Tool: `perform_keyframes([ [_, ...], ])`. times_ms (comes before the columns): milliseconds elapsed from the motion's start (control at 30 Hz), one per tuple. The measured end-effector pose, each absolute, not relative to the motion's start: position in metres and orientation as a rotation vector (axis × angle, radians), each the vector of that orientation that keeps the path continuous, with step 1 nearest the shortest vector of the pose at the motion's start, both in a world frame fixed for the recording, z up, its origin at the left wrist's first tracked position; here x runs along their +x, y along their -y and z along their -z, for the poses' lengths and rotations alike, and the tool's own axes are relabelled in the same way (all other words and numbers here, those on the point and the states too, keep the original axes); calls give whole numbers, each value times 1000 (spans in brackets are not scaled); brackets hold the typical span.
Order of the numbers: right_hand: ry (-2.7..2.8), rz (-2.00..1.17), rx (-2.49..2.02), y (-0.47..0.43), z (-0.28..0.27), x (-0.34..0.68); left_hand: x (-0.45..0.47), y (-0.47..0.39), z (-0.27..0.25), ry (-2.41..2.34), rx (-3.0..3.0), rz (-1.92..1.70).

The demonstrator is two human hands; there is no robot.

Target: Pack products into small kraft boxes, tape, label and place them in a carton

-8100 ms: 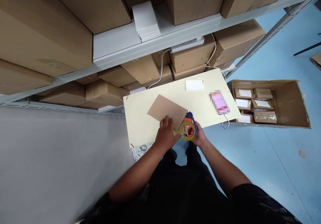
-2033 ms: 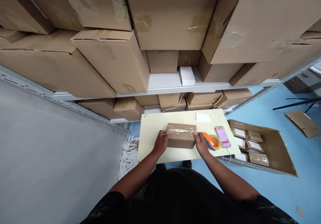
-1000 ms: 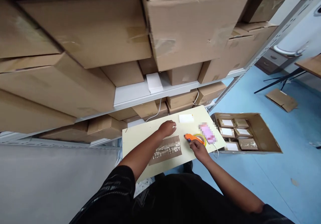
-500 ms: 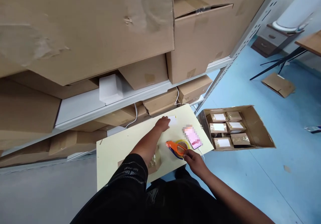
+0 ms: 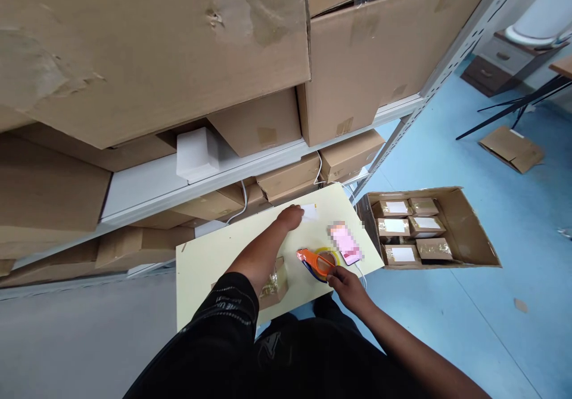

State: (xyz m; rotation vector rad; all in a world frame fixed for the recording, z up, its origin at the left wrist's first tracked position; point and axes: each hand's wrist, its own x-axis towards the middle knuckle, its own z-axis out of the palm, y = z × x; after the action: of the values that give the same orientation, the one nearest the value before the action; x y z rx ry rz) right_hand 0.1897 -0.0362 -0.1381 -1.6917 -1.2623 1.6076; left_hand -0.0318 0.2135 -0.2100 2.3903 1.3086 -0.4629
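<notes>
My left hand (image 5: 291, 217) reaches across the cream tabletop (image 5: 210, 262), its fingers closed at the left edge of a small white paper slip (image 5: 309, 212). That edge looks slightly raised at the fingertips. My right hand (image 5: 346, 284) grips an orange tape dispenser (image 5: 318, 262) by its near right end. A yellow ring and a dark blue part show around it. Right of the dispenser lies a phone with a pink screen (image 5: 347, 244), partly blurred out. A taped cardboard box (image 5: 276, 286) sits under my left forearm, which hides much of it.
Beyond the table stands a metal shelf (image 5: 263, 159) loaded with large cartons (image 5: 348, 77) and a white paper stack (image 5: 196, 153). On the blue floor to the right, an open carton (image 5: 473, 226) holds several small taped boxes. A white cable (image 5: 364, 277) hangs by the phone.
My left fingers have closed at the slip's edge, which now looks a little lifted. My right hand keeps its grip on the tape dispenser. The view has shifted slightly.
</notes>
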Motion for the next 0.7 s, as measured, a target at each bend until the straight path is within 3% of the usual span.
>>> perform_keyframes([
  [233, 1251, -1621, -1672, 33, 138, 182, -36, -201, 198, -1299, 2502, 327],
  [367, 1235, -1601, -1672, 23, 137, 178, -34, -195, 184, -1506, 2546, -70],
  [533, 1175, -1512, -1666, -5, 139, 185, -13, -201, 186, -1949, 1968, -297],
  [700, 1096, -1259, -1763, -75, 156, 205, 11, -199, 203, -1439, 2177, -116],
])
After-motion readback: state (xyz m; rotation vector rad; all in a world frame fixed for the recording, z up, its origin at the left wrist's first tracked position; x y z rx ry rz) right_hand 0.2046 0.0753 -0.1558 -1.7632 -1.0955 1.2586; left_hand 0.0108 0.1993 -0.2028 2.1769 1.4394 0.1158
